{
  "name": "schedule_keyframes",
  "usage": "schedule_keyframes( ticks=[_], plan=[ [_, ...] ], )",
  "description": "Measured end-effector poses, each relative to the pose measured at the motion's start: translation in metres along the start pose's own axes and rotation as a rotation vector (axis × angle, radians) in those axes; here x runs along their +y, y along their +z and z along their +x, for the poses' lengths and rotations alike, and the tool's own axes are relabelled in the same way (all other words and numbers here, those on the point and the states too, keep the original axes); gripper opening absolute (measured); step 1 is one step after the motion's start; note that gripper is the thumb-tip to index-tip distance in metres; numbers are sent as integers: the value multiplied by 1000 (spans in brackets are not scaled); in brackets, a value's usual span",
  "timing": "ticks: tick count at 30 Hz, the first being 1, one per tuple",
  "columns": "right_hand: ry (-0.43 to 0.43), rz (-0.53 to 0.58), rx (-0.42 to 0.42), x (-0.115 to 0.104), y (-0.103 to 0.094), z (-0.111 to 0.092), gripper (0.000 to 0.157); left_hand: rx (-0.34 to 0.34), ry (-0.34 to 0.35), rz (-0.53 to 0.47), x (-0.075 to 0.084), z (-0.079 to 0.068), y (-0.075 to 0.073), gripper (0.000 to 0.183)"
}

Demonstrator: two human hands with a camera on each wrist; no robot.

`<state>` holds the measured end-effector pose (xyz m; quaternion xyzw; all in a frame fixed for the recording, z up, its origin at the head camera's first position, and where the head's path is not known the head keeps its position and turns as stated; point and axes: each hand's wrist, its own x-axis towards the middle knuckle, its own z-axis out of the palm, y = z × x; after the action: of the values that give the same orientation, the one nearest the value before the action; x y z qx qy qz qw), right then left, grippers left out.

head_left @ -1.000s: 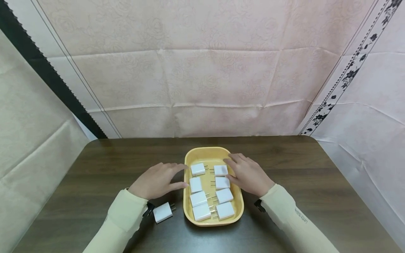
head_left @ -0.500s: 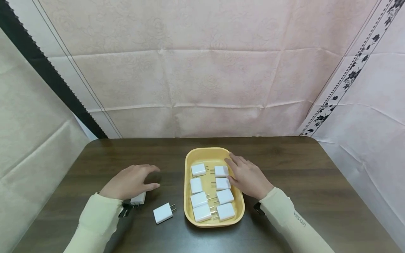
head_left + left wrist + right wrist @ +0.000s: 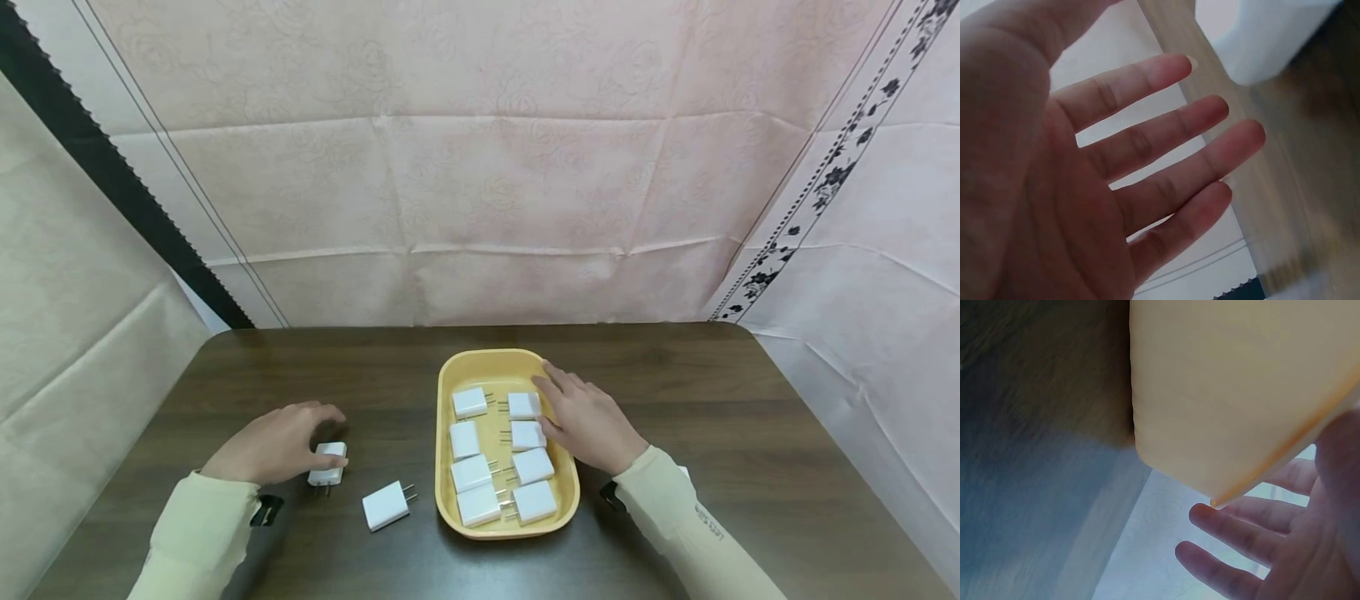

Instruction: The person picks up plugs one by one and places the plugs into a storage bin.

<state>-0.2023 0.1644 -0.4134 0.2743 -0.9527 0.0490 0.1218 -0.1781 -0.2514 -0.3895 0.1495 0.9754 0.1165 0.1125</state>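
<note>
My left hand (image 3: pixel 273 443) hovers over a white plug adapter (image 3: pixel 327 477) on the table, thumb close to its right end. In the left wrist view its fingers (image 3: pixel 1166 131) are stretched out and spread, apart from a blurred white adapter (image 3: pixel 1254 37). A second loose white adapter (image 3: pixel 386 505) lies farther right, prongs toward the yellow tray (image 3: pixel 491 361). My right hand (image 3: pixel 592 417) rests at the tray's right rim, thumb and a fingertip reaching over it. In the right wrist view, fairly straight fingers (image 3: pixel 1241 534) lie beside the tray's outer wall (image 3: pixel 1229 381).
Inside the tray, white adapters such as this one (image 3: pixel 478 504) lie in two columns with prongs facing inward. A small white edge (image 3: pixel 684 472) peeks from behind the right sleeve (image 3: pixel 663 492). Pale cloth (image 3: pixel 517 183) hangs behind the brown table (image 3: pixel 360 358).
My left hand has moved left from the tray's left rim and come down by the loose adapter. The right hand stays at the tray's right rim. The white edge by the right sleeve has appeared.
</note>
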Motion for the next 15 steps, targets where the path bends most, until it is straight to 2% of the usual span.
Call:
schedule_keyframes(
  ticks=[8, 15],
  plan=[
    [23, 32, -14, 0, 0, 0, 56, -30, 5, -37, -10, 2, 3, 63],
    [28, 59, -15, 1, 1, 0, 55, -77, -33, -111, -10, 2, 8, 54]
  ],
)
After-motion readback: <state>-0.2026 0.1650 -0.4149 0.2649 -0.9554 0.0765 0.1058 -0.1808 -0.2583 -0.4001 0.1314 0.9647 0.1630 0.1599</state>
